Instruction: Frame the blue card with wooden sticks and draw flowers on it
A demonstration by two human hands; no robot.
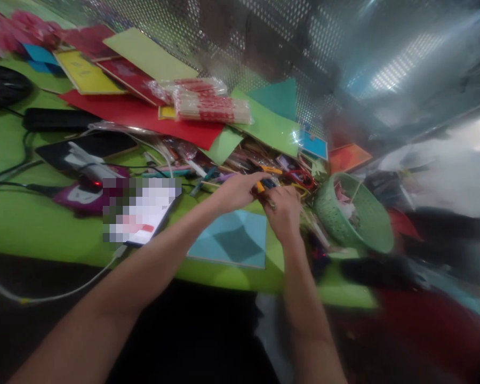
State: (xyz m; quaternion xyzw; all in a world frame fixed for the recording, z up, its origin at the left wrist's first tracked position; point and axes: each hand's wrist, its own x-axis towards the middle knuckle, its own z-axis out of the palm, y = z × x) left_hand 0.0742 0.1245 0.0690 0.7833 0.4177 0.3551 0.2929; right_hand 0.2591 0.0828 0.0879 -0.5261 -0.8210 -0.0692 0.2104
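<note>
Over pen heap [240, 160] | left hand [236, 192], right hand [284, 210] together, grasp unclear | one blue sheet [232, 240] | one basket [332, 213]

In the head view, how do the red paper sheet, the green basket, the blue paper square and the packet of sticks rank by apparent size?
1. red paper sheet
2. green basket and blue paper square: they look about alike, so I do not rank them
3. packet of sticks
</note>
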